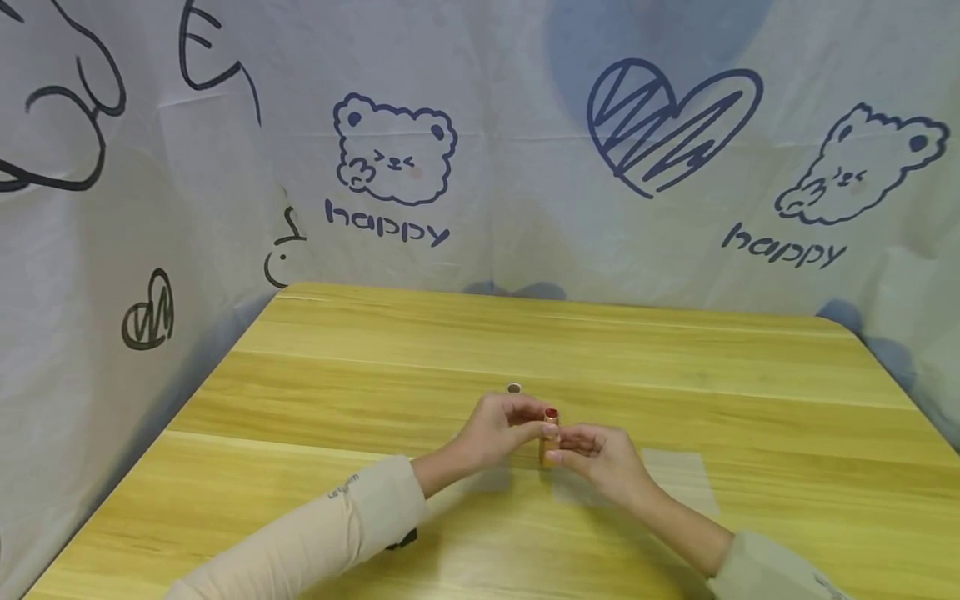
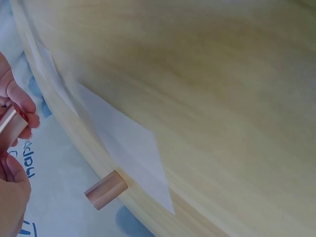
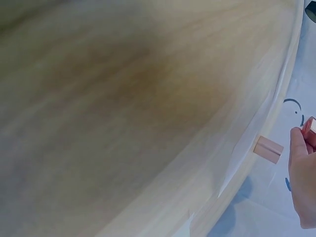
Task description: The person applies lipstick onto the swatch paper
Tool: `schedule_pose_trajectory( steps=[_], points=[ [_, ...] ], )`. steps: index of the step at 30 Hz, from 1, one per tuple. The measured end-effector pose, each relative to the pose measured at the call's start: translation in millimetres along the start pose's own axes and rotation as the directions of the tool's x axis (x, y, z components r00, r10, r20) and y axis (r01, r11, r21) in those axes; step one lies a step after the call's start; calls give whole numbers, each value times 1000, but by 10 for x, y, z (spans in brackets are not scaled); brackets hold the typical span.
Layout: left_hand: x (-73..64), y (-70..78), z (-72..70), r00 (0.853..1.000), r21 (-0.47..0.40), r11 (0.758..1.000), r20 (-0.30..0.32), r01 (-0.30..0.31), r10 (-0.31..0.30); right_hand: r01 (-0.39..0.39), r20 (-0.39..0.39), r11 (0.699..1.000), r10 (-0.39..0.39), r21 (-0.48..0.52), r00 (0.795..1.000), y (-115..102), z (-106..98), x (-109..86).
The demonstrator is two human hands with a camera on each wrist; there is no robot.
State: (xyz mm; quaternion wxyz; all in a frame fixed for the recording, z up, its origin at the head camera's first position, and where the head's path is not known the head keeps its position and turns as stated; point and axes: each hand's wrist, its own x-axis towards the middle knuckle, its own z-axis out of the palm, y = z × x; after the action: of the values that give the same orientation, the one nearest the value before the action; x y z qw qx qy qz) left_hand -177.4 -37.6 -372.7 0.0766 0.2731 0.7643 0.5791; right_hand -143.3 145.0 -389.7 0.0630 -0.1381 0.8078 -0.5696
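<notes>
Both hands hold a rose-gold lipstick tube (image 1: 551, 442) upright over the table, its red tip showing at the open top. My left hand (image 1: 491, 429) pinches the upper part between thumb and fingers. Lower down, my right hand (image 1: 611, 467) grips the base from the other side. In the left wrist view the shiny lipstick tube (image 2: 12, 126) lies between the two hands; the right wrist view catches only its end (image 3: 310, 127). The lipstick cap (image 1: 513, 388) stands on the table just behind my left hand, and is also in the left wrist view, a rose-gold cap (image 2: 106, 190).
A pale sheet (image 1: 686, 479) lies on the wood-grain table (image 1: 375, 358) by my right hand. Another pale sheet (image 2: 133, 143) shows in the left wrist view. A small black thing (image 1: 405, 540) peeks out under the left sleeve. Behind the table hangs a drawn-on white cloth (image 1: 517, 208).
</notes>
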Motion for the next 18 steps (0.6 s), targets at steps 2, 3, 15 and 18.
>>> schedule_pose_trajectory(
  steps=[2, 3, 15, 18],
  points=[
    [1, 1, -2, 1000, -7, 1000, 6, 6, -6, 0, 3, 1000, 0, 2, 1000, 0, -4, -2],
    [0, 3, -2, 1000, -7, 1000, 6, 9, -9, 0, 3, 1000, 0, 4, 1000, -1, -6, -4],
    [-43, -25, 88, 982, 2, 1000, -187, -1, 1, -68, -71, 996, 72, 55, 995, -58, 13, 2],
    [-43, -22, 138, 965, 27, 999, -261, -31, 37, -68, -85, 996, 73, 52, 994, -58, 19, 2]
  ],
)
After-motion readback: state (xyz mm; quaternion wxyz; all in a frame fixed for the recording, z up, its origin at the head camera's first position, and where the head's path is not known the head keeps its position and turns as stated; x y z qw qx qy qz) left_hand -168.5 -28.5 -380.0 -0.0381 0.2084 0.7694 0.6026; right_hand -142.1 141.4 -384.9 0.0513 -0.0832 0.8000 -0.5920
